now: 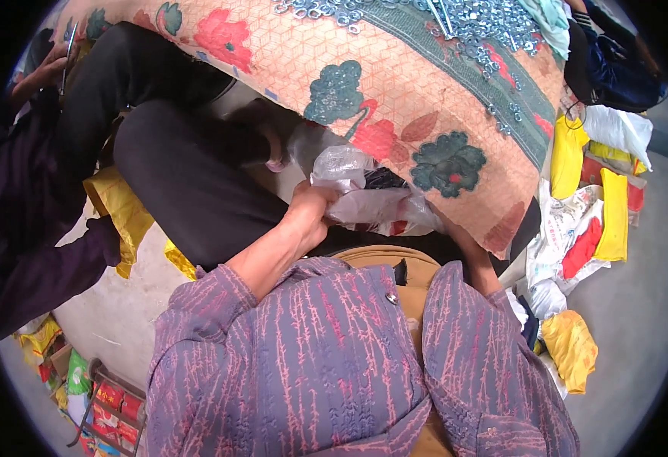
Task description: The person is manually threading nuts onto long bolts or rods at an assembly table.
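A crumpled, whitish see-through plastic bag point(376, 209) sits in my lap, partly under the overhanging edge of a flowered cloth point(395, 91). Something dark shows in its mouth and a bit of red lower down; what these are I cannot make out. My left hand point(313, 204) is closed on the bag's left edge, fingers partly hidden behind the plastic. At the bag's other side my right hand point(456, 230) goes under the cloth. Only its wrist side shows, so its fingers are hidden. Many small shiny metal rings point(494, 34) lie heaped on the cloth at the far side.
A person in dark clothes point(166, 167) sits close at my left, a hand point(48, 72) at the far left. Yellow bags point(614, 217) and white sacks lie on the floor at right. A metal rack with red packages point(117, 407) stands at lower left. Another person point(616, 68) is at far right.
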`<action>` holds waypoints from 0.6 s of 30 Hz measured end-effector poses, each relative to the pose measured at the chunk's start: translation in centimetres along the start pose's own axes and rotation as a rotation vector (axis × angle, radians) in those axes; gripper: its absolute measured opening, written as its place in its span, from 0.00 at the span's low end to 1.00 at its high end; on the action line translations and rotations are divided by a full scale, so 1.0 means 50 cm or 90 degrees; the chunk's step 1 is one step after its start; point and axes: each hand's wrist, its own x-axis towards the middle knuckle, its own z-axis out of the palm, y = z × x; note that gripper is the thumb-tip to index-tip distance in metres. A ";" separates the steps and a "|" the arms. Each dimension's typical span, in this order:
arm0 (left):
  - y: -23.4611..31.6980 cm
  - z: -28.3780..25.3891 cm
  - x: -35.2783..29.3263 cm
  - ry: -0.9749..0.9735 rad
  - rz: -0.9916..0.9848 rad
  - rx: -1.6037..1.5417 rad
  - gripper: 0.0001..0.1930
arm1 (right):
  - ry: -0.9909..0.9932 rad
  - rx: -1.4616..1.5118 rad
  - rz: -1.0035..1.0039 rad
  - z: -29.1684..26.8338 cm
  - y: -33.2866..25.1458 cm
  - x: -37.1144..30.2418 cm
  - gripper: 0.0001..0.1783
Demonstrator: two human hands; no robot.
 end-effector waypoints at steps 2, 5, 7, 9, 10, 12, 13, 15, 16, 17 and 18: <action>-0.007 0.001 0.018 0.065 0.029 0.003 0.17 | -0.010 0.013 -0.026 0.017 0.035 0.007 0.22; -0.011 0.017 0.022 0.094 0.051 0.000 0.12 | -0.041 0.046 0.015 0.030 0.038 0.017 0.22; -0.034 0.016 0.052 0.122 0.057 0.005 0.12 | -0.066 0.063 0.041 0.035 0.037 0.023 0.22; -0.047 0.007 0.081 0.105 0.114 0.094 0.13 | -0.086 0.076 0.070 0.036 0.034 0.027 0.22; -0.050 0.011 0.075 0.109 0.112 0.090 0.13 | -0.096 0.082 0.085 0.036 0.033 0.025 0.22; -0.047 0.034 0.036 -0.017 0.371 0.202 0.17 | -0.114 0.090 0.116 0.034 0.029 0.025 0.22; -0.059 0.023 0.044 -0.038 0.401 0.285 0.21 | -0.124 0.094 0.131 0.031 0.027 0.025 0.22; -0.034 0.046 0.003 -0.067 0.369 0.274 0.18 | -0.140 0.100 0.161 0.028 0.020 0.025 0.23; -0.022 0.054 -0.010 -0.102 0.339 0.268 0.15 | -0.148 0.103 0.177 0.027 0.016 0.023 0.23; -0.025 0.040 0.015 -0.146 0.222 0.275 0.16 | -0.154 0.106 0.193 0.026 0.012 0.021 0.23; -0.023 0.042 0.016 -0.145 0.223 0.271 0.16 | -0.160 0.110 0.208 0.024 0.005 0.017 0.23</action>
